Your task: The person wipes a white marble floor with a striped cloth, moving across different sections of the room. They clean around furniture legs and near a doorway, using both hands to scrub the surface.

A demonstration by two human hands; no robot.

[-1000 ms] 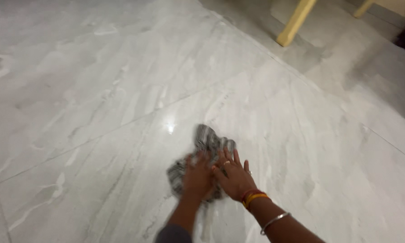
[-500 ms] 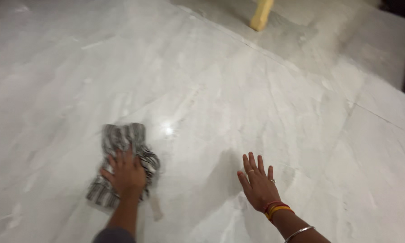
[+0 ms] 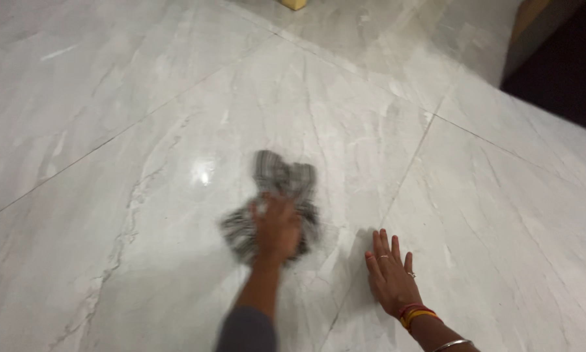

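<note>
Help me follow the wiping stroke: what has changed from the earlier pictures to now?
The left hand swept the striped cloth out to the left, away from the right hand, and has now brought it back near it. The right hand came off the cloth early on. Since then it has stayed flat on the grey marble floor, and the left hand has kept pressing on the cloth.

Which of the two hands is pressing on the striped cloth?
The left hand, blurred, presses on the striped cloth. The right hand, wearing rings and bangles, lies flat on the bare marble floor beside it.
</note>
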